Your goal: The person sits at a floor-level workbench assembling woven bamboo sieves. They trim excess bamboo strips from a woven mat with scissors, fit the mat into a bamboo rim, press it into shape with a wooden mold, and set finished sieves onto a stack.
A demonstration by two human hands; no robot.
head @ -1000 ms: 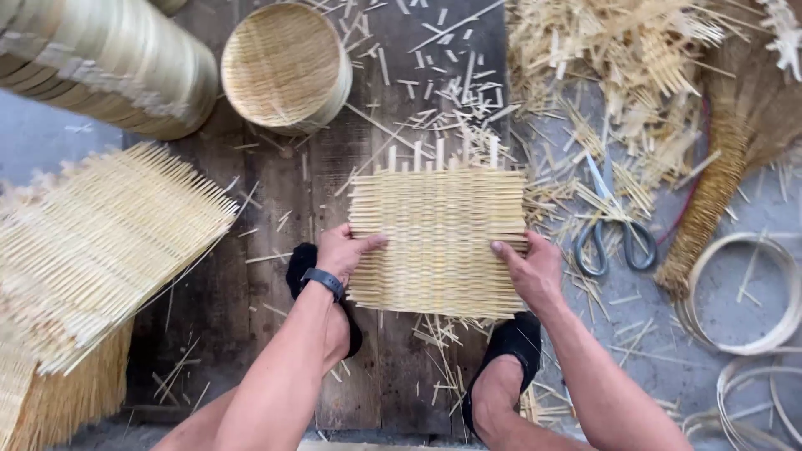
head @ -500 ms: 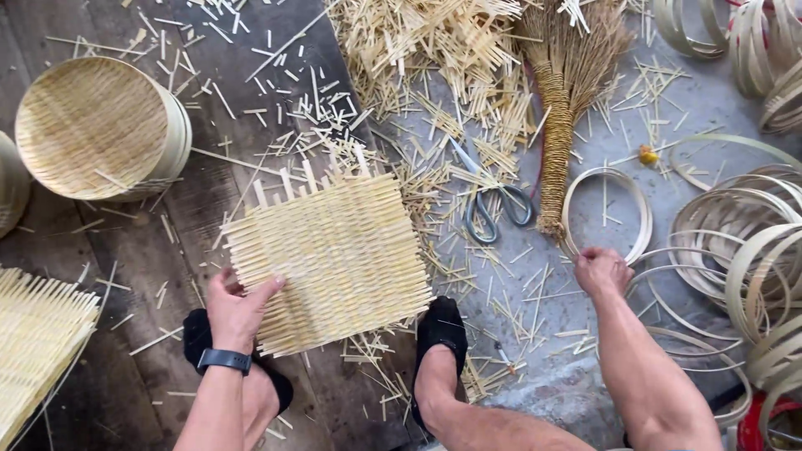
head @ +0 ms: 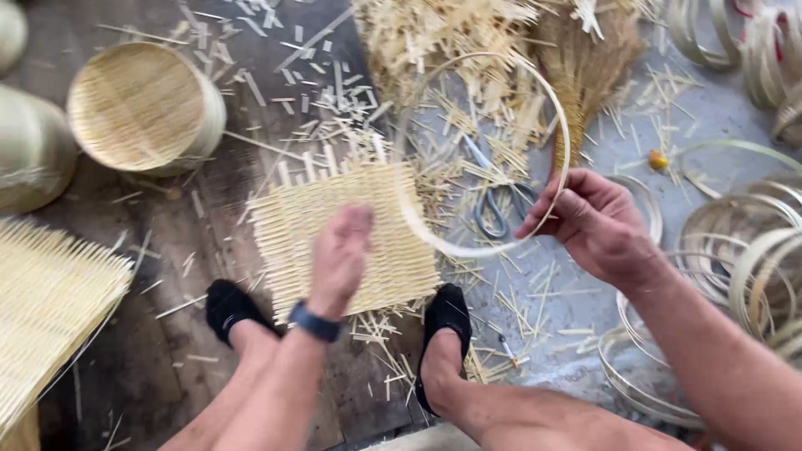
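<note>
A square woven bamboo mat [head: 292,225] lies on the ground between my two feet. My right hand [head: 597,221] grips a thin bamboo hoop [head: 561,125] by its right side and holds it above the mat's right edge and the scraps. My left hand [head: 341,255] hovers over the mat, fingers together and blurred, holding nothing. It wears a dark wristband.
A round woven basket [head: 142,108] stands at upper left, and a stack of woven mats [head: 46,292] lies at left. Scissors [head: 497,205] lie among bamboo offcuts, with a small broom [head: 585,67] behind. Several more bamboo hoops [head: 735,242] pile at right.
My right hand has picked up a hoop from the right pile and brought it over toward the mat. My left hand has lifted off the mat's corner.
</note>
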